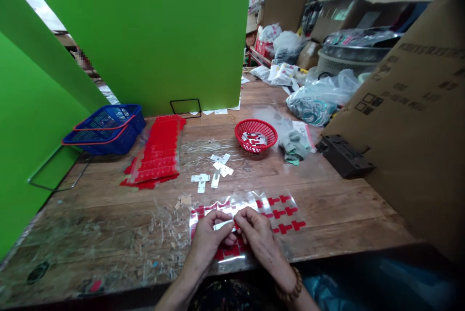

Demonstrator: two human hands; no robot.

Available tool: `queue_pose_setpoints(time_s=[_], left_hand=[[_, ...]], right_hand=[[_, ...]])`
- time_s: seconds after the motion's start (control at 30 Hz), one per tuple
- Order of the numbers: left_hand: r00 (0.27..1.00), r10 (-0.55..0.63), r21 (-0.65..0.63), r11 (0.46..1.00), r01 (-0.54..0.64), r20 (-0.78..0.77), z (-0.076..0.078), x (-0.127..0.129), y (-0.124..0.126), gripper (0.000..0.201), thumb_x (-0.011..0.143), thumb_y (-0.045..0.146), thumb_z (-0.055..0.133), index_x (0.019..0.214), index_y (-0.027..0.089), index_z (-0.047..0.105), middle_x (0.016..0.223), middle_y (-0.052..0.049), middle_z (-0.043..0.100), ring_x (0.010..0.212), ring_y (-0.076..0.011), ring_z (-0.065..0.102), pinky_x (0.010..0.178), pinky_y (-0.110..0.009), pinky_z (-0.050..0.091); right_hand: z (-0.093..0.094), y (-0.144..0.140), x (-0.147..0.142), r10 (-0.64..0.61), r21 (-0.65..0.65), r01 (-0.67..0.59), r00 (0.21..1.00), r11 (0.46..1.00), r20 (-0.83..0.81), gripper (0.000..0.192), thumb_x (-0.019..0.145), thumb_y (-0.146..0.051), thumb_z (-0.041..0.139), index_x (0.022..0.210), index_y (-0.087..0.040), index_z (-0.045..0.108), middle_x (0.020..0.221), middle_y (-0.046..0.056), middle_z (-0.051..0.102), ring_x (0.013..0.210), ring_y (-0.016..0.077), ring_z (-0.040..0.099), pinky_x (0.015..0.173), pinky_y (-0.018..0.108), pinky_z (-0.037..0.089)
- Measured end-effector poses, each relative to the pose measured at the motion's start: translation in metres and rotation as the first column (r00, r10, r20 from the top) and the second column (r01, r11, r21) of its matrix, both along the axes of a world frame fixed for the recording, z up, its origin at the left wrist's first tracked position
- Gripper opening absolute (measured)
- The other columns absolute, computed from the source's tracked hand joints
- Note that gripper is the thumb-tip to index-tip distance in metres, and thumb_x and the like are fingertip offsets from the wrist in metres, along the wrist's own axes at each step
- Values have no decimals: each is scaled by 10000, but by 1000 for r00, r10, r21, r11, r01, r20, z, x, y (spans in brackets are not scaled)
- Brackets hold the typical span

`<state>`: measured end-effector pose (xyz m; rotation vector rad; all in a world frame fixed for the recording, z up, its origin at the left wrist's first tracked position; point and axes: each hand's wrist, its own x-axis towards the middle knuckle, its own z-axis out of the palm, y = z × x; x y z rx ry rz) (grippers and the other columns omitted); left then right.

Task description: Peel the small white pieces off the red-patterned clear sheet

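Note:
My left hand (pixel 209 236) is closed on a small white flat piece (pixel 224 225), gripped between thumb and fingers. Close beside it, my right hand (pixel 258 234) pinches at a bit of red sticker (pixel 236 225) by the piece's right end; how far the two are joined is hidden by my fingers. Under both hands lies a clear plastic sheet (pixel 267 199) with rows of red T-shaped stickers (pixel 285 228). Ahead of my hands are several white T-shaped pieces (pixel 201 178), loose on the wooden table (pixel 119 228).
A stack of red sticker sheets (pixel 160 146) lies left, next to a blue basket (pixel 123 132). A red basket (pixel 256 123) holds white and red pieces. Right of it are a grey-green cloth (pixel 294 147), a dark box (pixel 343 156) and a cardboard panel (pixel 410 127). Green panels (pixel 174 25) stand behind.

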<state>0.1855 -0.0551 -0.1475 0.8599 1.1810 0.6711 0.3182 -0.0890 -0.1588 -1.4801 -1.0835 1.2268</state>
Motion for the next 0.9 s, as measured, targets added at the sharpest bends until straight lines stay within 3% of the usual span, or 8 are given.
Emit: queue_pose_setpoints(time_s=[0.23, 0.47, 0.53, 0.6, 0.67, 0.77, 0.83, 0.9], left_hand=[[999, 0, 84, 996, -4, 47, -8, -1, -1, 175, 666, 231, 652, 780, 142, 553, 442, 45, 566, 381, -82, 502, 412, -173, 386], [986, 18, 15, 1000, -21, 163, -19, -7, 1, 311, 697, 329, 648, 915, 153, 513, 607, 13, 615, 546, -142, 630, 544, -244, 488], [984, 60, 8, 998, -63, 167, -24, -10, 3, 357, 706, 344, 649, 961, 151, 490, 706, -30, 653, 640, -162, 658, 614, -269, 504], [978, 88, -5, 996, -89, 188, -30, -12, 5, 391, 701, 357, 660, 975, 152, 472, 797, -73, 673, 717, -183, 668, 670, -296, 510], [974, 106, -15, 994, -106, 202, -36, -13, 5, 407, 692, 374, 668, 965, 153, 463, 834, -96, 676, 749, -202, 672, 695, -317, 511], [974, 119, -12, 993, -119, 195, -42, -12, 5, 406, 685, 385, 673, 945, 154, 464, 846, -102, 673, 759, -217, 676, 698, -328, 515], [974, 120, -10, 993, -121, 194, -44, -12, 4, 397, 679, 383, 679, 927, 155, 470, 839, -97, 670, 755, -218, 677, 691, -326, 516], [973, 117, -5, 993, -118, 199, -44, -12, 4, 385, 677, 385, 680, 908, 155, 475, 827, -95, 670, 751, -217, 676, 691, -328, 516]], right_hand=[[-3, 0, 4, 139, -43, -145, 982, 988, -128, 219, 787, -373, 593, 818, -162, 543, 554, -34, 559, 460, 85, 481, 453, 186, 356], [-8, 21, 29, 160, -63, -166, 983, 984, -93, 199, 743, -333, 634, 717, -154, 550, 475, -48, 534, 383, 68, 447, 397, 166, 303], [1, 39, 42, 85, -17, -87, 993, 996, -85, 206, 718, -328, 659, 699, -149, 558, 476, -41, 545, 374, 67, 447, 386, 165, 302], [15, 61, 55, -69, 96, 86, 983, 992, -169, 218, 668, -310, 706, 696, -147, 563, 488, -37, 549, 387, 72, 460, 387, 167, 329], [30, 84, 64, -219, 212, 287, 931, 934, -293, 255, 645, -311, 720, 766, -158, 556, 567, -34, 571, 455, 78, 504, 446, 178, 399], [38, 113, 63, -328, 275, 434, 875, 858, -356, 349, 697, -350, 663, 958, -211, 476, 762, -38, 593, 553, 70, 549, 574, 208, 470], [31, 125, 52, -360, 345, 419, 906, 840, -224, 408, 769, -359, 581, 1103, -230, 384, 817, -29, 584, 571, 81, 561, 581, 229, 478], [19, 131, 34, -276, 427, 224, 959, 876, 62, 388, 830, -354, 484, 1168, -216, 354, 816, -10, 579, 585, 105, 566, 564, 244, 472]])
